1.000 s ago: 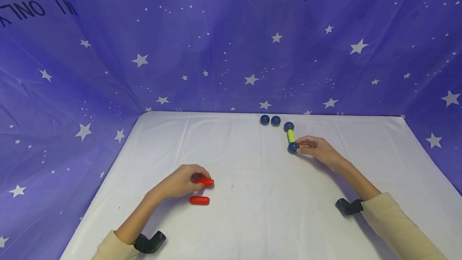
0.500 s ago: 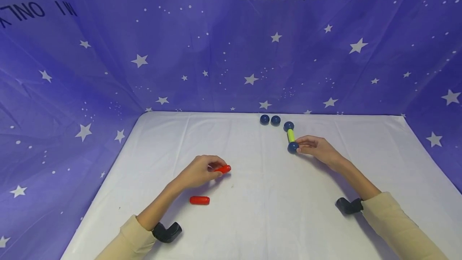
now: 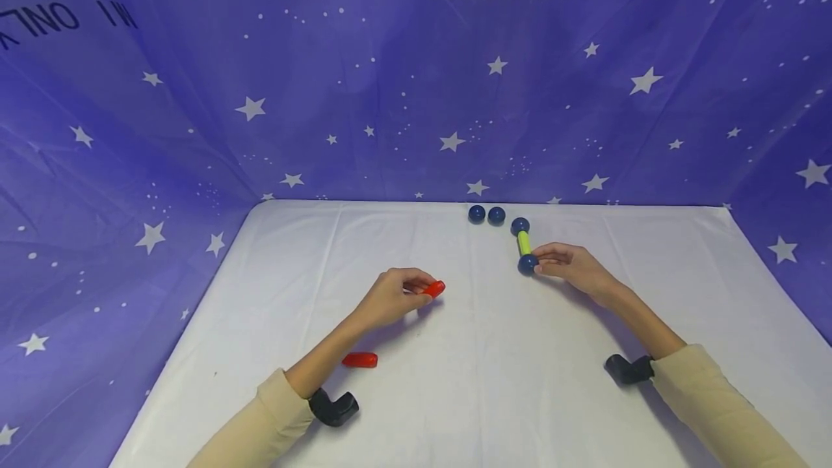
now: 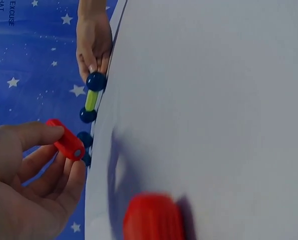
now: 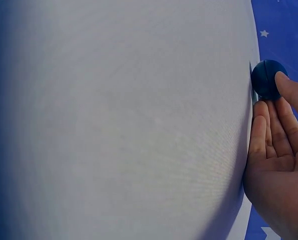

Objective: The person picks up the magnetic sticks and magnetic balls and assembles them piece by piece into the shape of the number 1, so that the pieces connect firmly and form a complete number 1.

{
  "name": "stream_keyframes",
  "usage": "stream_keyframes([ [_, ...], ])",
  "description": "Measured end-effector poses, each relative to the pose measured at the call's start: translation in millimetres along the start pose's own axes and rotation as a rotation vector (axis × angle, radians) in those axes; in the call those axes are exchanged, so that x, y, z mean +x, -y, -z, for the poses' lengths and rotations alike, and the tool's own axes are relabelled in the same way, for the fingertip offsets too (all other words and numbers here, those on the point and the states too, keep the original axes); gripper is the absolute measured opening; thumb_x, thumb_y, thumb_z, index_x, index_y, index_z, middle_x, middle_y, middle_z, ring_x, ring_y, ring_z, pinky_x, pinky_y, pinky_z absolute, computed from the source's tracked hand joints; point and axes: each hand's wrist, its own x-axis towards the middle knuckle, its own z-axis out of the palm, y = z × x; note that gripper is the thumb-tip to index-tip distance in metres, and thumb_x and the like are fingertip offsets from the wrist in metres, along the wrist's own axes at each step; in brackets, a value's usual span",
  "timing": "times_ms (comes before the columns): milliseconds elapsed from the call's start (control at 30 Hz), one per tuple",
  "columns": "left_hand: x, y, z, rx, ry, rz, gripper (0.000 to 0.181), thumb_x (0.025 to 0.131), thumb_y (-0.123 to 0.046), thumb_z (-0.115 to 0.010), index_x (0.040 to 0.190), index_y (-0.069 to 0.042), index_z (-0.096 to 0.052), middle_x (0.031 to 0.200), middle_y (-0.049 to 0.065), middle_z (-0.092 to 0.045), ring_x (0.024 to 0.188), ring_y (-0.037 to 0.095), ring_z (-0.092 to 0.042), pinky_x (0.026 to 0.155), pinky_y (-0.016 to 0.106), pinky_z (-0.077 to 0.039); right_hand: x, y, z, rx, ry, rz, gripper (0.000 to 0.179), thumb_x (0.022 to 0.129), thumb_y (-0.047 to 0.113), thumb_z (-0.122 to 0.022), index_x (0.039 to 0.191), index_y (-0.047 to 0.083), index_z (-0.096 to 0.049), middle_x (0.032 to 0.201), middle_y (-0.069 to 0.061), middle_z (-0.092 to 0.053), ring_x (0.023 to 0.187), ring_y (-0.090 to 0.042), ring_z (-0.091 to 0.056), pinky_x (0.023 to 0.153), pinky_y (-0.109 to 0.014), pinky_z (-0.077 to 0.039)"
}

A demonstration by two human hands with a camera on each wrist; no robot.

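My left hand [image 3: 393, 296] pinches a red magnetic rod [image 3: 435, 289] between thumb and fingers, raised over the table; the left wrist view shows a round metal spot on the end of this red rod [image 4: 68, 141]. My right hand [image 3: 578, 271] holds the near dark blue ball [image 3: 528, 264] with thumb and fingertips. A yellow-green rod [image 3: 523, 243] joins that ball to a far blue ball [image 3: 520, 226]. A second red rod [image 3: 360, 360] lies on the table near my left forearm, partly hidden by it.
Two loose blue balls, a left one [image 3: 477, 214] and a right one [image 3: 497, 216], sit near the back edge of the white-covered table [image 3: 494, 381]. A purple star-patterned curtain [image 3: 390, 92] rises behind and at both sides. Each wrist wears a black mount.
My left hand has carried the red rod up from beside the other one, moving right and farther back towards the blue balls. My right hand and the joined pieces stay put.
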Motion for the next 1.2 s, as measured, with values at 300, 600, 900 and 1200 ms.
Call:
stream_keyframes([
  [300,14.7,-8.7,-25.5,-0.152,-0.039,0.073,0.022,0.087,-0.008,-0.076,0.108,-0.003,-0.073,0.094,0.003,-0.072,0.081,0.014,-0.067,0.07,0.026,-0.054,-0.1,0.5,0.9,-0.028,0.005,-0.006,0.05,0.093,0.023,-0.073,0.133,-0.002,-0.057,0.129,-0.018,-0.063,0.111,-0.011,-0.06,0.093,-0.018,-0.045],
  [600,25.5,-21.4,-52.7,-0.252,-0.043,0.157,0.022,0.085,-0.007,-0.077,0.107,-0.004,-0.074,0.09,0.0,-0.073,0.08,0.011,-0.068,0.069,0.025,-0.054,-0.4,-0.1,-0.3,-0.031,-0.001,-0.014,0.05,0.093,0.024,-0.074,0.132,-0.002,-0.058,0.128,-0.018,-0.064,0.112,-0.013,-0.06,0.093,-0.019,-0.045],
  [900,36.9,-29.0,-76.0,-0.351,-0.055,0.194,0.02,0.083,-0.003,-0.079,0.103,-0.001,-0.074,0.087,0.003,-0.072,0.076,0.013,-0.068,0.07,0.033,-0.058,0.3,0.8,-0.6,-0.057,-0.016,-0.015,0.048,0.092,0.026,-0.074,0.13,0.0,-0.06,0.126,-0.015,-0.065,0.118,-0.024,-0.059,0.096,-0.025,-0.045],
  [1200,49.8,-38.2,-96.8,-0.373,-0.029,0.205,0.02,0.083,-0.002,-0.079,0.102,0.0,-0.073,0.083,0.002,-0.073,0.071,0.01,-0.068,0.066,0.027,-0.057,0.2,1.7,0.4,-0.044,0.002,-0.021,0.049,0.093,0.023,-0.073,0.133,-0.001,-0.058,0.128,-0.017,-0.064,0.118,-0.024,-0.059,0.093,-0.023,-0.045],
])
